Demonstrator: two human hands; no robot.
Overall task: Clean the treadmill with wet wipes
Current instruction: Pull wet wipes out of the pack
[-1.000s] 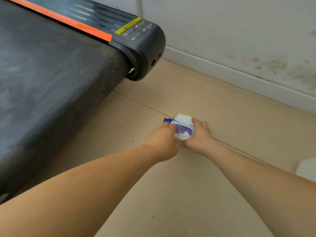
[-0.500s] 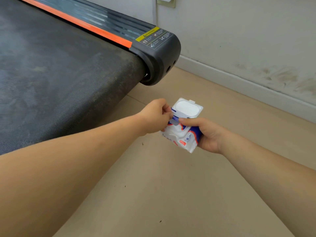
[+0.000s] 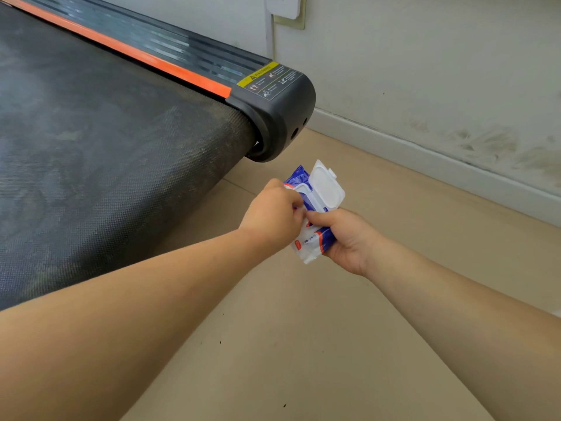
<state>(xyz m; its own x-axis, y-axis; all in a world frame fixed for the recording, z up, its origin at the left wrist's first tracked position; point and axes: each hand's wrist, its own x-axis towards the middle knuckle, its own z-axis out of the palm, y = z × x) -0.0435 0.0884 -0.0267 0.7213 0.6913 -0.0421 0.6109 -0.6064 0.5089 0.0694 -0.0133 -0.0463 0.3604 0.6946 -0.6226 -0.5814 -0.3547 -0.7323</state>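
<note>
Right grip (image 3: 346, 238) is clamped round the lower half of the soft white-and-blue plastic wet-wipe pack (image 3: 306, 249), held in the air above the beige floor (image 3: 303, 344). Left grip (image 3: 273, 214) is curled together, pinching at the pack's mouth beneath the raised white hinged lid (image 3: 328, 189); whether a wipe is caught cannot be told. Risk: a sharp pull may tear one wipe or drag out several. The dusty black treadmill belt (image 3: 106, 162), just beside, is not yet wiped.
</note>
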